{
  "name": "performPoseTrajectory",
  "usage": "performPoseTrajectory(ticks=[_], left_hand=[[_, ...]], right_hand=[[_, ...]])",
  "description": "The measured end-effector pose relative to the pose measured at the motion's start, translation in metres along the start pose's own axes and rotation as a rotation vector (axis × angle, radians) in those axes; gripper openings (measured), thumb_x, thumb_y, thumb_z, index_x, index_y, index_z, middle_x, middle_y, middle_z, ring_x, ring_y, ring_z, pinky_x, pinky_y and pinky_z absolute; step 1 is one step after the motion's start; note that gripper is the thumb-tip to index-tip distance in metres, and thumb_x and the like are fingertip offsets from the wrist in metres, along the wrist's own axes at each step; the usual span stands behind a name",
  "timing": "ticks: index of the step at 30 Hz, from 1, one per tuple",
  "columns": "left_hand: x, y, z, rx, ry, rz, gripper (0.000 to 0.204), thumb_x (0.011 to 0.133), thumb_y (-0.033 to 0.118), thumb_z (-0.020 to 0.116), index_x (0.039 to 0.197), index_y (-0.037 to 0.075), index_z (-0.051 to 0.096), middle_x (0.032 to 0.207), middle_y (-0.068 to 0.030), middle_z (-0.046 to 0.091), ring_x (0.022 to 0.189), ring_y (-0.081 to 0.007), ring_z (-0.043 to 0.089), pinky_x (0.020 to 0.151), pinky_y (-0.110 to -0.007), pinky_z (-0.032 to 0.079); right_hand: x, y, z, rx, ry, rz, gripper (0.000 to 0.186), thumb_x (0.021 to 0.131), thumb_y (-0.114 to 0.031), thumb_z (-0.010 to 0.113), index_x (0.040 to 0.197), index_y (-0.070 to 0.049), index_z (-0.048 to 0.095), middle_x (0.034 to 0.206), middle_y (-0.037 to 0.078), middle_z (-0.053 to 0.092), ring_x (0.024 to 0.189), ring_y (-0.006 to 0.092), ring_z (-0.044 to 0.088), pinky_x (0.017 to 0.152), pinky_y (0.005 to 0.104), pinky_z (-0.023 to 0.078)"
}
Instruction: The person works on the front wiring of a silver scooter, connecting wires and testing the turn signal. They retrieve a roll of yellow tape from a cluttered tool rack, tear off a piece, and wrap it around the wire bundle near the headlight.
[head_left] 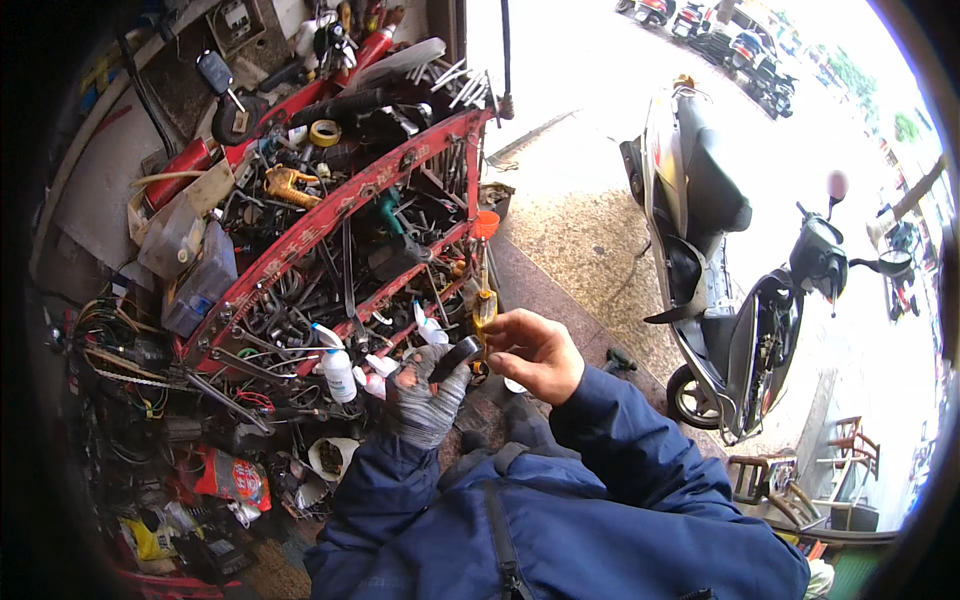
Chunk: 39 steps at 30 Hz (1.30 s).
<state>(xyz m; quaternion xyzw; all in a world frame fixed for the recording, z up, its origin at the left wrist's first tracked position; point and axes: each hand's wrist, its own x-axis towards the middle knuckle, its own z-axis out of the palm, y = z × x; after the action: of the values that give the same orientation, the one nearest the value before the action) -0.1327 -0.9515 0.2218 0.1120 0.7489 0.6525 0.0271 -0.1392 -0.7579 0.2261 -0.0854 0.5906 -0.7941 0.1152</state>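
Red-framed tool rack (440, 140), heavily cluttered, backed the work. Black rounded part (456, 358) sat in the gloved left hand (425, 400), fingers curled round it. Bare right hand (540, 355) was just beside, half-open, nothing visibly held. Part looked unfitted; remaining work unclear. Scooter (712, 190) stood well apart.

Crowded red metal rack (430, 146), small electrical box (235, 22) behind the rack, speckled floor (600, 225) to the rack's right, brown wooden chairs (790, 500) farther right of the rack, bright daylight washing out the pavement (570, 55) beyond the rack
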Motion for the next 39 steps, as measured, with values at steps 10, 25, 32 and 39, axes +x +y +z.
performPoseTrajectory(ticks=[10, 25, 32, 39], left_hand=[[-0.037, -0.016, 0.083, 0.276, -0.207, 0.36, 0.03, 0.069, 0.004, 0.071, 0.098, 0.005, 0.061, 0.097, -0.0129, 0.062, 0.089, -0.0296, 0.063, 0.081, -0.036, 0.052], [-0.096, -0.021, 0.181, -0.16, -0.365, 0.012, 0.033, 0.083, -0.004, 0.058, 0.114, 0.004, 0.05, 0.102, -0.0076, 0.061, 0.095, -0.0157, 0.06, 0.086, -0.031, 0.049], [-0.083, -0.022, 0.167, -0.224, -0.347, 0.023, 0.031, 0.085, -0.002, 0.06, 0.114, 0.003, 0.049, 0.105, -0.008, 0.061, 0.098, -0.0168, 0.061, 0.087, -0.031, 0.05], [-0.052, -0.026, 0.136, -0.191, -0.357, 0.068, 0.031, 0.081, 0.007, 0.062, 0.111, 0.006, 0.057, 0.1, -0.0115, 0.066, 0.094, -0.0222, 0.065, 0.083, -0.034, 0.051]], right_hand=[[-0.092, 0.003, -0.043, -0.315, 0.067, 0.17, 0.021, 0.083, 0.001, 0.06, 0.103, 0.0, 0.054, 0.073, 0.004, 0.06, 0.063, 0.0093, 0.058, 0.056, 0.0237, 0.047], [-0.189, -0.013, -0.104, 0.007, -0.021, 0.225, 0.016, 0.087, 0.003, 0.053, 0.102, 0.001, 0.054, 0.074, 0.008, 0.063, 0.063, 0.0147, 0.063, 0.055, 0.0272, 0.052], [-0.166, -0.021, -0.088, -0.131, 0.02, 0.244, 0.016, 0.085, 0.0, 0.058, 0.1, 0.002, 0.055, 0.071, 0.007, 0.062, 0.06, 0.0141, 0.062, 0.05, 0.0257, 0.05], [-0.133, -0.018, -0.063, -0.22, 0.063, 0.139, 0.006, 0.084, 0.003, 0.053, 0.09, 0.002, 0.054, 0.064, 0.008, 0.06, 0.052, 0.0156, 0.06, 0.047, 0.027, 0.05]])
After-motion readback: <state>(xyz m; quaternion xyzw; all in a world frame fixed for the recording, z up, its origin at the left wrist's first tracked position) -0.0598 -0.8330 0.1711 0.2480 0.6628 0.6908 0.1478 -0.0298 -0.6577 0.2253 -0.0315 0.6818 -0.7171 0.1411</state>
